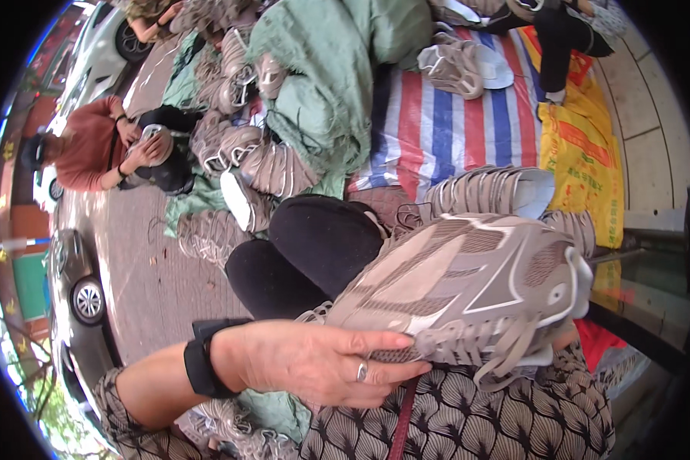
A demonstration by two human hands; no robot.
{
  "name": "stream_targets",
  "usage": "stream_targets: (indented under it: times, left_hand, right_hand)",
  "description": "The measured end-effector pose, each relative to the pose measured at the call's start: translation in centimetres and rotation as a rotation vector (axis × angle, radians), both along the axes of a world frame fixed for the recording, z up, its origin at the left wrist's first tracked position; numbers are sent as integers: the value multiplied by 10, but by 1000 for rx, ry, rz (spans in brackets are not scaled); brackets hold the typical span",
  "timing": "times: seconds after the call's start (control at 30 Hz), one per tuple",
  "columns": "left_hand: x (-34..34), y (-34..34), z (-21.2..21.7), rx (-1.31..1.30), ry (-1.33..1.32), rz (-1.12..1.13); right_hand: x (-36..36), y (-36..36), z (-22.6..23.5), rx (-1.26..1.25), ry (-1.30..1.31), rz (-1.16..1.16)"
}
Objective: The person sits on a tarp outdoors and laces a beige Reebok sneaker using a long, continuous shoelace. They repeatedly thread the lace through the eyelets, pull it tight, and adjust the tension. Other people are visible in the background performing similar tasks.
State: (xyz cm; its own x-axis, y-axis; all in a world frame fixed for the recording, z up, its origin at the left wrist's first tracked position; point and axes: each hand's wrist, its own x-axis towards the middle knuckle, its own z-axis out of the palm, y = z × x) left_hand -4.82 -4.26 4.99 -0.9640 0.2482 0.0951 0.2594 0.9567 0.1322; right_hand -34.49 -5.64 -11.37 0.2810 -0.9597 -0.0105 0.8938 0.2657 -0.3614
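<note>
at far right, a yellow sack (pixel 583 165) with orange print lies beside the striped tarp (pixel 445 123); green sacking (pixel 326 84) heaps behind. over my lap, my left hand (pixel 314 362) pinches a grey-beige shoe upper (pixel 471 287), thumb on top, fingers under its laced edge. pale trim, mesh panels. my right hand is hidden behind it.

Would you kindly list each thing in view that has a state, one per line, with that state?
left hand: closed around the laced part of the shoe upper, ring on one finger.
right hand: hidden behind the shoe upper, grip cannot be told.
grey shoe upper: held up over the lap, laced, no sole on it.
pile of shoe uppers: lying heaped on the ground.
striped tarp: spread flat.
green sack: crumpled, open.
</note>
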Motion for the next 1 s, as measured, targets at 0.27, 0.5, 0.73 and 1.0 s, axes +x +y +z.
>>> stream_targets:
  times: [0.27,0.5,0.73,1.0]
  left_hand:
    - [-21,-65,-42,-346,323,131]
    - [-30,-117,-48,-604,197,123]
    - [35,-135,-31,-497,29,828]
    - [115,-102,-49,-342,-112,1237]
  right_hand:
    - [-64,39,-5,-11,148,-209]
    - [-136,62,-7,-19,322,-496]
    - [-147,18,3,20,892,-861]
    - [-179,-9,-109,283,2269,-670]
